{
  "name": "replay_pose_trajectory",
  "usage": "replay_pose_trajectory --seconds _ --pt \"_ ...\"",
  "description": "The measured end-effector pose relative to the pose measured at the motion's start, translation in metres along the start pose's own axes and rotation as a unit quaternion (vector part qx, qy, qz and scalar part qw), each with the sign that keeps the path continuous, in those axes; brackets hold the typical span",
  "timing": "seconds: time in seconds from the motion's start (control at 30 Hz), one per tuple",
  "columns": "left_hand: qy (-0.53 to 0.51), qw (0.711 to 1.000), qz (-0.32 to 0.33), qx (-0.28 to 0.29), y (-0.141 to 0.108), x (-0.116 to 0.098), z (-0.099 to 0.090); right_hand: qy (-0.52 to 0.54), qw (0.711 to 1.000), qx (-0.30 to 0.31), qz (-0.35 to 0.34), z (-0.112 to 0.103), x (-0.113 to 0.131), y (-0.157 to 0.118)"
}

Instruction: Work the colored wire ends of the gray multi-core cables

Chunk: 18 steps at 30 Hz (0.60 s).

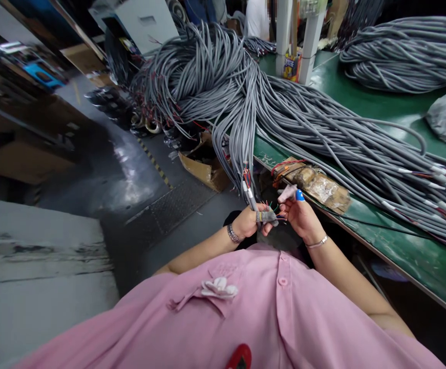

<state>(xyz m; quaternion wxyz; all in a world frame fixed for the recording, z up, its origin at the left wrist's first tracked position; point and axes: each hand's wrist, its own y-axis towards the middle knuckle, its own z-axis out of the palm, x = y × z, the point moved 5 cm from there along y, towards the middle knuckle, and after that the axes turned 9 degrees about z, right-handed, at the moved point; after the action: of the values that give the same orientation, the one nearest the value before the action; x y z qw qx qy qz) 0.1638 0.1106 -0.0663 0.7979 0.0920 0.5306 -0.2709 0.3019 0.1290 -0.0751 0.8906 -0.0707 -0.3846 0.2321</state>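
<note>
My left hand (249,221) is closed around the end of a grey cable (252,203), with a grey finger cover on its thumb or finger. Thin coloured wires (272,207) fan out of the cable end between my hands. My right hand (301,218) is pinched at these wires, its fingertips wearing a pale cover and a blue one (299,195). Just beyond my left hand, more grey cables (241,118) hang over the bench edge, some with white sleeves and bared wires at their ends.
A green bench (407,256) runs along the right, loaded with long grey cables (322,123). On its near edge lies a taped brown bundle (315,184). A coil (407,54) sits at the back right. An open cardboard box (203,166) stands on the floor below.
</note>
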Motion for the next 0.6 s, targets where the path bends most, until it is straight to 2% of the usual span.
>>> replay_pose_trajectory --seconds 0.1,0.23,0.4,0.6 --pt "0.013 1.0 0.004 -0.008 -0.002 0.004 0.0 -0.045 0.998 0.006 0.047 0.001 0.001 -0.004" --pt "0.035 0.999 0.003 -0.025 -0.005 0.005 0.0 -0.164 0.982 0.021 0.095 0.008 0.0 -0.015" --pt "0.067 0.998 0.002 -0.018 -0.009 0.005 0.001 -0.229 0.972 0.032 0.032 0.021 0.001 -0.024" --pt "0.111 0.993 0.024 -0.024 -0.012 0.003 0.004 -0.248 0.967 -0.042 -0.044 0.029 -0.006 -0.03"
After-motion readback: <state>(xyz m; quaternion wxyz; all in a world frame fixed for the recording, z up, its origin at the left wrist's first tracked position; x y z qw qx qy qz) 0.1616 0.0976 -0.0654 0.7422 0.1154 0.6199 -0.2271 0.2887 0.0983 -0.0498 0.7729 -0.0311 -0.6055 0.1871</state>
